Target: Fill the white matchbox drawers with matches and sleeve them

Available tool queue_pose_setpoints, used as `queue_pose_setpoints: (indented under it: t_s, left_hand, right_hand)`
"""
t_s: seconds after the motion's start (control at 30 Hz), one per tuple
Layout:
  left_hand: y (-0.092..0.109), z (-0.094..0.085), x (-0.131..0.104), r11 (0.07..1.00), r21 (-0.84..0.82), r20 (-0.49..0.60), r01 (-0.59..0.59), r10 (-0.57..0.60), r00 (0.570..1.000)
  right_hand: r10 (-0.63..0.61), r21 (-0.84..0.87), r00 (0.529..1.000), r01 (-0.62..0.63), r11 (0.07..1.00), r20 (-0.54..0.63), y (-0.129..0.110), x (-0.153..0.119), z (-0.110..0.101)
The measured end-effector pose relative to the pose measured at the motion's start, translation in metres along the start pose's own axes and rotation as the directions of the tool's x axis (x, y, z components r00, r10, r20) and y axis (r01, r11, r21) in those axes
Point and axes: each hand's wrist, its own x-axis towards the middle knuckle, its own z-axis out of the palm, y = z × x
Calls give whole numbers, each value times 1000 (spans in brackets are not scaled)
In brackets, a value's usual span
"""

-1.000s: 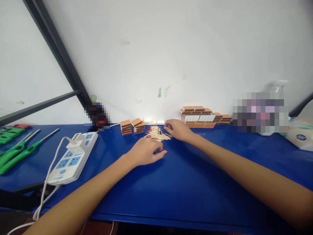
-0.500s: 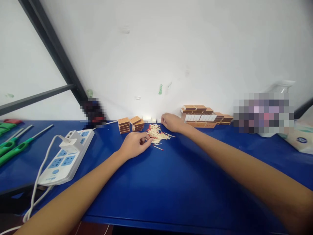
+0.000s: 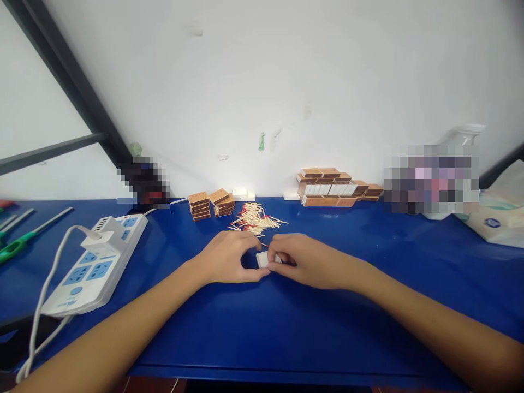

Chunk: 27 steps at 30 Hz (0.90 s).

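A small white matchbox tray [image 3: 262, 260] is pinched between the thumb and fingers of my right hand [image 3: 305, 259], low over the blue table. My left hand [image 3: 233, 255] reaches round its left end, thumb and forefinger apart. The left thumb tip is close to the tray; whether it touches I cannot tell. Just beyond the hands lies a loose pile of red-tipped matches [image 3: 256, 218]. Two short stacks of matchboxes, the left stack [image 3: 198, 206] and the right stack [image 3: 222, 202], stand behind my left hand.
More matchboxes [image 3: 327, 190] are piled against the wall at the right. White trays [image 3: 291, 196] lie by the wall. On the left are a power strip [image 3: 92, 273] with a plugged-in charger and green-handled tools [image 3: 18, 248]. A soft pack [image 3: 497, 218] lies far right.
My right hand has come back from the wall towards me, bringing a white matchbox tray. My left hand has left the match pile and moved beside the tray, its thumb and forefinger parted.
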Motion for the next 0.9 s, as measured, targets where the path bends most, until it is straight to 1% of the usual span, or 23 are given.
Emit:
queue_pose_setpoints:
  t_s: [0.07, 0.1, 0.13, 0.2, 0.23, 0.27, 0.3, 0.37, 0.43, 0.5, 0.67, 0.77, 0.9]
  left_hand:
    - [2, 2, 0, 1000, -12, 11, -10, 10, 1000]
    - [2, 3, 0, 1000, -18, 18, -18, 19, 1000]
    - [1, 4, -1, 1000, -22, 22, -22, 22, 1000]
    - [0, 5, -1, 1000, -23, 18, -10, 10, 1000]
    - [0, 5, -1, 1000, -22, 15, -1, 2, 1000]
    - [0, 6, -1, 1000, -21, 14, 6, -5, 1000]
    - [0, 6, -1, 1000, -22, 14, 11, -11, 1000]
    - [0, 6, -1, 1000, -22, 16, 13, -12, 1000]
    - [0, 7, -1, 1000, -13, 6, 10, -10, 1000]
    - [-1, 7, -1, 1000, 4, -7, 5, -5, 1000]
    - [-4, 7, -1, 999, 35, -23, -2, 3, 1000]
    - [-6, 5, -1, 998, 53, -31, 18, -16, 999]
    - [-7, 3, 0, 997, 59, -16, 44, -43, 999]
  right_hand:
    - [38, 31, 998, -36, 999, -53, 16, 7, -2]
    - [90, 37, 990, -86, 996, -113, 26, 12, -4]
    - [157, 29, 968, -154, 988, -195, 37, 17, -6]
    - [271, 7, 899, -286, 958, -345, 57, 28, -8]
    - [303, -3, 873, -329, 944, -381, 65, 33, -8]
    - [322, -15, 860, -357, 934, -396, 70, 38, -7]
    - [333, -32, 856, -375, 926, -397, 74, 42, -5]
    - [328, -81, 863, -385, 919, -384, 75, 49, 1]
    - [319, -133, 872, -389, 911, -371, 71, 56, 6]
    - [336, -166, 877, -408, 898, -343, 68, 62, 9]
    - [386, -179, 888, -434, 883, -252, 64, 70, 1]
    - [399, -190, 891, -439, 878, -214, 64, 69, -3]
    - [406, -206, 901, -431, 879, -156, 63, 65, -3]
